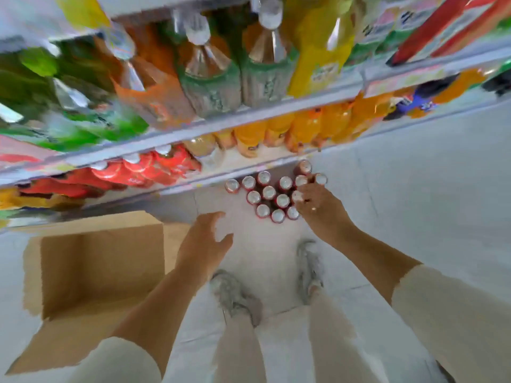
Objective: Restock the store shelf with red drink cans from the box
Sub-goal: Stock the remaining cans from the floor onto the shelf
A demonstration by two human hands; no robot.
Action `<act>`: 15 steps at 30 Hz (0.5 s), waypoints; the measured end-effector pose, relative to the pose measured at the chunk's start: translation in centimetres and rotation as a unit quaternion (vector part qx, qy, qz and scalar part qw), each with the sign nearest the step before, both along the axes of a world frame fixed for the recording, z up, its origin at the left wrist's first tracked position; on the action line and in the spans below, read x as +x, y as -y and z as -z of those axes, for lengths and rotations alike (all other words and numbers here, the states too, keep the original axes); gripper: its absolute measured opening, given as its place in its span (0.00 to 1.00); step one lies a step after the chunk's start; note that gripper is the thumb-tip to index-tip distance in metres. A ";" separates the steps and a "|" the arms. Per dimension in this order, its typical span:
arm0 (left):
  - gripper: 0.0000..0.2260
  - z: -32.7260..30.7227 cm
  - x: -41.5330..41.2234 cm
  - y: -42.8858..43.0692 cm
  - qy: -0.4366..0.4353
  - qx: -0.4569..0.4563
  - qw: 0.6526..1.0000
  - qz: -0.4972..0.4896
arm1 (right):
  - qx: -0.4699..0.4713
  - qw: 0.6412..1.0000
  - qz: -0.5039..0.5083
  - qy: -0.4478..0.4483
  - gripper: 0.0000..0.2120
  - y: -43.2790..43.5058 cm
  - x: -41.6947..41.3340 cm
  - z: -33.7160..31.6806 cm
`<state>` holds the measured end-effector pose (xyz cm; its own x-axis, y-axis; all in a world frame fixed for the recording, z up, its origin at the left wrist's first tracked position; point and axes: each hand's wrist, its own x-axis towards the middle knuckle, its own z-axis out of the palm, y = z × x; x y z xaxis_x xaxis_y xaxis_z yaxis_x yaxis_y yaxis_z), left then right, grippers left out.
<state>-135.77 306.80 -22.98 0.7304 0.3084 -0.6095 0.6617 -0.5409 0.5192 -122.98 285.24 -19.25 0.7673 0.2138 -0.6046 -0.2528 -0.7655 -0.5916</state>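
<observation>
Several red drink cans [268, 192] with silver tops stand in a tight cluster on the pale floor, just in front of the bottom shelf [243, 161]. My right hand [318, 205] reaches down onto the right side of the cluster, with fingers and thumb curled round a red can there. My left hand [204, 241] hovers open above the floor, between the cans and the cardboard box [83, 272], and holds nothing. The box lies open at the left, with nothing visible inside it.
The shelves above hold large bottles: orange drinks [304, 128] and red-labelled ones [154, 167] on the low shelf, green and yellow ones higher up. My two grey shoes [235, 294] stand on the tiled floor just behind the cans. The view is blurred.
</observation>
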 end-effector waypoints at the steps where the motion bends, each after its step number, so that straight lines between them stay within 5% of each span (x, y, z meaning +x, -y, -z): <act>1: 0.23 3.4 0.1 0.7 -0.024 0.000 1.000 -0.007 | -0.018 1.000 -0.009 -0.017 0.06 0.6 -0.1 3.5; 11: 0.27 33.0 4.5 3.4 -0.058 0.018 0.998 -0.022 | -0.081 0.986 -0.145 0.027 0.22 1.0 -1.3 34.8; 15: 0.32 39.8 6.3 4.0 -0.046 0.020 0.998 -0.039 | -0.118 0.960 -0.199 0.159 0.23 0.0 -2.9 41.7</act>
<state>-129.51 302.82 -62.77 0.6451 0.3880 -0.6583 0.7461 -0.5057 0.4331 -125.91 285.22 -60.91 0.8070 0.4142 -0.4209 0.2515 -0.8859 -0.3897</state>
